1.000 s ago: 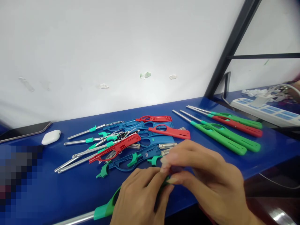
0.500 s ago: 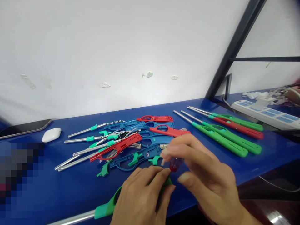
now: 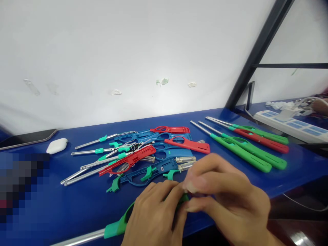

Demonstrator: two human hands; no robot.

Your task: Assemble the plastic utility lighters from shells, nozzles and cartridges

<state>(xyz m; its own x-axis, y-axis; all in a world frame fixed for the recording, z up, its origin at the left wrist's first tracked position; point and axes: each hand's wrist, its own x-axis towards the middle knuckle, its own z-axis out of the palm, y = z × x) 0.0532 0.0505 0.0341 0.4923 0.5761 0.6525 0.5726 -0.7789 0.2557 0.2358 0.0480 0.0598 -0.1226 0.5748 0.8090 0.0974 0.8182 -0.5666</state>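
Observation:
A green long-neck lighter (image 3: 115, 228) with a metal tube lies low in front of me. My left hand (image 3: 156, 213) is wrapped over its handle and covers most of it. At the handle's end my right hand (image 3: 220, 194) is closed in a pinch, its fingertips touching or nearly touching my left fingers. What it pinches is almost wholly hidden. Just beyond my hands are a blue handle half (image 3: 167, 164), green triggers (image 3: 169, 175) and clear fuel tanks (image 3: 186, 166).
Red handle halves (image 3: 130, 159), blue handle halves and metal tubes (image 3: 87, 174) lie in a pile. Several closed lighters (image 3: 246, 153) lie to the right. A white earbud case (image 3: 56, 146) and a dark phone (image 3: 28, 138) are at left. Beyond a black post (image 3: 249, 58) sits a power strip (image 3: 294, 125).
My right fingers have closed and come down onto the handle's end. The small red, see-through piece seen between them before is now covered. My left hand keeps its hold.

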